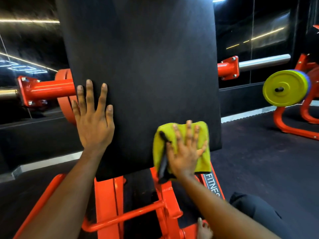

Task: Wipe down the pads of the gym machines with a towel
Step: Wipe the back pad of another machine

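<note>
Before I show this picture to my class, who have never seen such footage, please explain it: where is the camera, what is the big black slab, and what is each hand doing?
There is only one picture. It comes from a camera worn on the person's head, so you look down along their own arms. The big black slab is the pad of a gym machine, mounted on an orange frame. The left hand lies flat on the pad's left edge, fingers spread, holding nothing. The right hand presses a yellow-green towel against the pad's lower right part, fingers straight. Further right, a yellow weight plate sits on another orange machine.
</note>
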